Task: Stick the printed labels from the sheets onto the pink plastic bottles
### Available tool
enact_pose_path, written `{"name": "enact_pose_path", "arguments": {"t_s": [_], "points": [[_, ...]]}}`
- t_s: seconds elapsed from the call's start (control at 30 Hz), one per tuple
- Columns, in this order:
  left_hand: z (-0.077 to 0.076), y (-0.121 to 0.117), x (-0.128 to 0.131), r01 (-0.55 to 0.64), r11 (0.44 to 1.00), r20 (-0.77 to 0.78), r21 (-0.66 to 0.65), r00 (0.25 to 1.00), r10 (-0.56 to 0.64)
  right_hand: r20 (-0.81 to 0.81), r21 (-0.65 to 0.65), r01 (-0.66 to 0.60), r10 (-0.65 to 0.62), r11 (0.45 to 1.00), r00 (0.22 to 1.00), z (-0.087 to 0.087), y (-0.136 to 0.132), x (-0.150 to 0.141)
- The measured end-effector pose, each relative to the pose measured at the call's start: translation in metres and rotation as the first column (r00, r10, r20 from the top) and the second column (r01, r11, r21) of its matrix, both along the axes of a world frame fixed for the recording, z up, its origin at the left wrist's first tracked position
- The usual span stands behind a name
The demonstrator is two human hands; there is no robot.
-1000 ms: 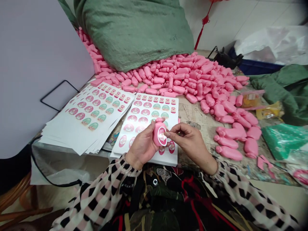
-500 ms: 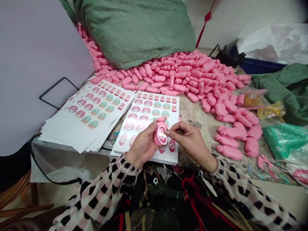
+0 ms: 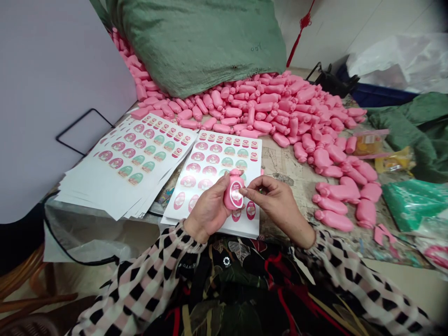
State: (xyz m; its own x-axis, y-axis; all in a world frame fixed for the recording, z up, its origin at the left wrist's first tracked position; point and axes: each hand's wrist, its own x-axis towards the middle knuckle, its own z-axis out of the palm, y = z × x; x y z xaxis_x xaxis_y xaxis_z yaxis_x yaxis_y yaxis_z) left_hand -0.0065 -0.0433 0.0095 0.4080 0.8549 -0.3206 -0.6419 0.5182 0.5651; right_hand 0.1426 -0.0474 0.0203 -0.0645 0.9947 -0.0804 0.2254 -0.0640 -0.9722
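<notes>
My left hand [image 3: 206, 210] grips a small pink plastic bottle [image 3: 229, 198] upright, above a sheet of printed oval stickers [image 3: 213, 158]. An oval pink-and-white sticker label [image 3: 236, 197] sits on the bottle's face. My right hand [image 3: 271, 200] is beside it, with thumb and forefinger pinching the label's edge. Both hands hover over the lower part of the sheet and hide some of its stickers. Behind the sheet, a large heap of loose pink bottles [image 3: 266, 105] spreads across the table.
A stack of sticker sheets [image 3: 126, 163] lies to the left. A green woven sack [image 3: 199, 42] rests on the heap. Loose bottles [image 3: 336, 205], green cloth [image 3: 416, 130] and plastic packets [image 3: 413, 205] lie to the right. A white board [image 3: 56, 93] stands at the left.
The view has drifted slightly, shifting the table contents a little up the picture. Both hands stay on the bottle and label, and the bottle has turned very slightly.
</notes>
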Motion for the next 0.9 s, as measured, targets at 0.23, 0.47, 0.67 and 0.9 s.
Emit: {"name": "enact_pose_path", "arguments": {"t_s": [0.23,0.47,0.67,0.9], "points": [[-0.001,-0.001,-0.001,0.039,0.996,-0.049,0.083,0.998,-0.035,0.018,0.012,0.001,-0.001,1.000,1.000,-0.001,0.000,0.000],[0.002,-0.005,-0.003,0.067,0.990,-0.106,0.122,0.993,-0.054,0.056,0.033,0.009,-0.010,0.999,0.998,-0.005,0.000,0.001],[0.001,-0.005,-0.006,0.091,0.991,-0.113,0.097,0.990,-0.080,0.107,0.098,0.008,-0.018,0.995,0.994,-0.006,-0.001,0.000],[-0.001,-0.008,-0.006,0.139,0.984,-0.137,0.109,0.983,-0.124,0.375,0.331,-0.197,0.063,0.923,0.925,-0.006,0.001,0.012]]}}
